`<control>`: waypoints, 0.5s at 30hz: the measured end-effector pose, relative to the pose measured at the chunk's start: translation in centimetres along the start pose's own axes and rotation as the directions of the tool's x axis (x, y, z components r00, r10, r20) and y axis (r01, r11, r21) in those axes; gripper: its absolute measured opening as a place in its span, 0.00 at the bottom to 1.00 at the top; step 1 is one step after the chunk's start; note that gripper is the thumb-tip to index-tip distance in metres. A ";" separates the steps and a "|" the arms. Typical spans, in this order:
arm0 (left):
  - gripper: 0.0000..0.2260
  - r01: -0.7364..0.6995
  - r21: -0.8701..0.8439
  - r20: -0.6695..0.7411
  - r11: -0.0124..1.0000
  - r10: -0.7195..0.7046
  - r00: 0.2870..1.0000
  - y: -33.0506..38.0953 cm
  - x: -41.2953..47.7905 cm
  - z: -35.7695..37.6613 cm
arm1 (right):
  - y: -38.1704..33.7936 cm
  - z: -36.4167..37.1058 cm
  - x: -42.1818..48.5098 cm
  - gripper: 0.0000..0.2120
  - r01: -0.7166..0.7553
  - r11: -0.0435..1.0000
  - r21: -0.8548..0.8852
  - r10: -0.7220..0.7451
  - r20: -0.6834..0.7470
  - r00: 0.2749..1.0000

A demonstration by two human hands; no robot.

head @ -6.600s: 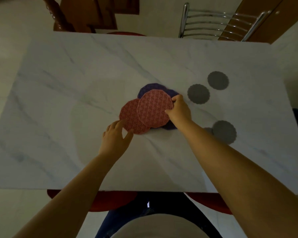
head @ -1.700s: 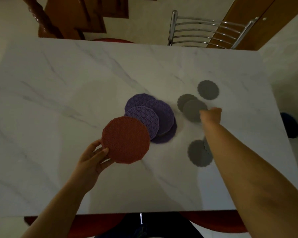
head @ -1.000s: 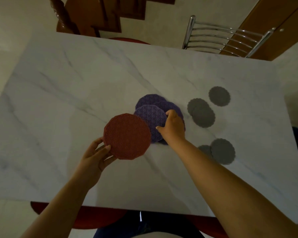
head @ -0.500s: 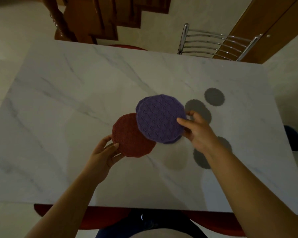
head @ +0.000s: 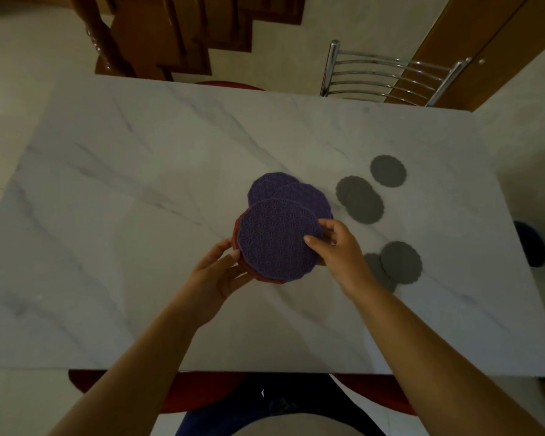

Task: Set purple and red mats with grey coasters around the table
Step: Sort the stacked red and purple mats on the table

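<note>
The right hand (head: pixel 337 250) pinched the top purple mat (head: pixel 274 243) by its right edge, having brought it from half-overlapping to squarely over the red mat (head: pixel 265 279). Only that mat's rim showed, gripped by the left hand (head: pixel 221 272). Beyond the top purple mat lay two more purple mats (head: pixel 306 196), and to its right grey coasters (head: pixel 364 204) on the counter (head: pixel 139 199).

This is a dining area in a home. A white marble-patterned rectangular table (head: pixel 132 190) fills the middle of the frame, with a chrome slat-backed chair (head: pixel 387 78) at its far edge, upper right, and a red cushioned seat (head: pixel 214 388) under its near edge. A dark wooden stair with a turned post (head: pixel 177 36) shows at upper left, a brown wooden door (head: pixel 485 36) at upper right, and pale glossy floor tiles (head: pixel 19 89) along the left.
</note>
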State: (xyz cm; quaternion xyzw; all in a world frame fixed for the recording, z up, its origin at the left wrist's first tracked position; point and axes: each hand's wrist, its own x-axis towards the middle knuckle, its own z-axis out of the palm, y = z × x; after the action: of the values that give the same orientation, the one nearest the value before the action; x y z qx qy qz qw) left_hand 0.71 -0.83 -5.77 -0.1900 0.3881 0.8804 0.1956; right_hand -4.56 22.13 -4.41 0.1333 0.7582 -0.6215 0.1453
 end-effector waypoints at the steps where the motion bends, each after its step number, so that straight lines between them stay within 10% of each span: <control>1: 0.13 0.023 0.018 0.004 1.000 -0.023 1.000 0.0 0.0 0.1 | 0.1 -0.1 -0.1 0.15 0.011 1.000 -0.023 -0.011 -0.006 1.000; 15: 0.17 0.024 0.127 -0.104 0.992 -0.011 0.995 -1.2 -0.3 -0.5 | 1.9 -0.2 -0.6 0.17 0.062 0.977 -0.203 -0.057 0.031 0.998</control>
State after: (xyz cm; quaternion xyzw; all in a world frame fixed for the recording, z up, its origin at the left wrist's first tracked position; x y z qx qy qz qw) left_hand 1.68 -0.55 -6.67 -0.2257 0.4514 0.8410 0.1949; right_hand -3.34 22.72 -5.83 0.0871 0.8197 -0.5461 0.1492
